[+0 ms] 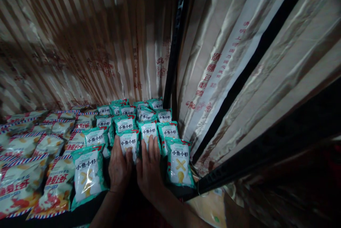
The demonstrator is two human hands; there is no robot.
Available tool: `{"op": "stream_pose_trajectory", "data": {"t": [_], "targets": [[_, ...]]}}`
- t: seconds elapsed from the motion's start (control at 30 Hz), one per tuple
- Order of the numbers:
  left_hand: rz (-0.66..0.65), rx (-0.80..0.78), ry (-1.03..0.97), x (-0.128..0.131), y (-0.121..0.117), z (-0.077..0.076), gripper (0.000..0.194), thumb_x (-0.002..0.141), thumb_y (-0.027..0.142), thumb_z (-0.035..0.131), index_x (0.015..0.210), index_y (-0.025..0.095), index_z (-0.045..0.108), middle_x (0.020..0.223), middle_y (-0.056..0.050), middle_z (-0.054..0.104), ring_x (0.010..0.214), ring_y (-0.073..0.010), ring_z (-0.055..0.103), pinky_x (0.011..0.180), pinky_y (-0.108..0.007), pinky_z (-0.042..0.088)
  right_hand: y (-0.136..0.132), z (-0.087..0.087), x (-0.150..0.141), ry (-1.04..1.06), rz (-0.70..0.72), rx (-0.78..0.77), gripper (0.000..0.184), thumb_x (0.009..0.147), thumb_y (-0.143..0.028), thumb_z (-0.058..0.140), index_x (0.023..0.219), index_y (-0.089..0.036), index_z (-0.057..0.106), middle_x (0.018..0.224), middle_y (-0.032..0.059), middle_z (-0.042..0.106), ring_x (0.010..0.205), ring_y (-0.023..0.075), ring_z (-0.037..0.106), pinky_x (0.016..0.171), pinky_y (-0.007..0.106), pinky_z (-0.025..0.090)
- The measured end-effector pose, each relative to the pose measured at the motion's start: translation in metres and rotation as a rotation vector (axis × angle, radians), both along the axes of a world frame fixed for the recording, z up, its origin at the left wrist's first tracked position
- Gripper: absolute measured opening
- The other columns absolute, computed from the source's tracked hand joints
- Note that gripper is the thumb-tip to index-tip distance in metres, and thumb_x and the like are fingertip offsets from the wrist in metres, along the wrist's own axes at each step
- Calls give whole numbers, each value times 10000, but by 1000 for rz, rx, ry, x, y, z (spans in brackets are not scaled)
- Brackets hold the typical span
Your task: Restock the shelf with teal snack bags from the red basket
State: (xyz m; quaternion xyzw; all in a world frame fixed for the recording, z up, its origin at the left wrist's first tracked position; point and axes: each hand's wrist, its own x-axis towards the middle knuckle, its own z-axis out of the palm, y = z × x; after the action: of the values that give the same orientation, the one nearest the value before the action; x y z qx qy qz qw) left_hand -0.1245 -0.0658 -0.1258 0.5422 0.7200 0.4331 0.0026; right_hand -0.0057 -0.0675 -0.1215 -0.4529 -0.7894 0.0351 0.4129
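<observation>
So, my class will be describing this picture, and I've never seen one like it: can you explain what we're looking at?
There's no machine, just a person's bare hands, seen from a camera worn on their head. The left hand is around one green packet, thumb on its front; the right hand's fingers rest on the next packet. Whether either grips firmly, I can't tell. More green packets and striped-edged packets fill the dark surface around, with curtains behind.

"小鱼小虾" on teal bags [128, 140], "清明上河圖" on curtain [226, 61], red characters (unclear) on striped bags [20, 182]
</observation>
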Motion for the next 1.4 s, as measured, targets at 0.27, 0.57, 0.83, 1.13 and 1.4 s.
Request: {"op": "stream_pose_trajectory", "data": {"t": [0.27, 0.57, 0.83, 1.13, 1.4], "targets": [[-40, 125, 200, -2, 5, -12, 612, 904, 330, 402, 1438, 81, 236, 1413, -203, 410, 1335, -279, 354, 1052, -446, 363, 19, -14, -7, 132, -76, -7, 577, 934, -193, 342, 1465, -103, 136, 1541, 194, 66, 1416, 334, 21, 1052, 623, 275], [-67, 210, 329, -2, 4, -13, 661, 906, 294, 406, 1469, 107, 114, 1455, -221, 332, 1365, -296, 289, 1048, -470, 356, 21, -19, 0, 190, -22, -43, 560, 944, -192, 302, 1473, -142, 125, 1550, 159, 54, 1420, 307, 67, 1064, 600, 288], [-62, 232, 390, 2, -1, -7, 727, 858, 369, 479, 1452, 81, 177, 1467, -246, 287, 1354, -338, 297, 1024, -494, 361, 20, -16, 2, 181, -8, -86, 583, 939, -184, 315, 1478, -146, 96, 1552, 154, 18, 1419, 318, 40, 1066, 616, 273], [-83, 178, 340, 1, -1, -8, 718, 865, 366, 474, 1457, 104, 162, 1473, -217, 297, 1352, -311, 313, 1031, -472, 365, 26, -23, -1, 206, -23, -38, 582, 947, -186, 318, 1482, -177, 89, 1552, 141, 62, 1418, 308, 89, 1055, 615, 302], [-66, 169, 362, 2, 0, -5, 732, 859, 418, 467, 1455, 109, 175, 1483, -236, 258, 1340, -350, 319, 1008, -502, 374, 21, -13, 3, 202, -12, -25, 619, 937, -147, 314, 1485, -168, 25, 1554, 138, 25, 1419, 300, 0, 1062, 610, 298]]}}
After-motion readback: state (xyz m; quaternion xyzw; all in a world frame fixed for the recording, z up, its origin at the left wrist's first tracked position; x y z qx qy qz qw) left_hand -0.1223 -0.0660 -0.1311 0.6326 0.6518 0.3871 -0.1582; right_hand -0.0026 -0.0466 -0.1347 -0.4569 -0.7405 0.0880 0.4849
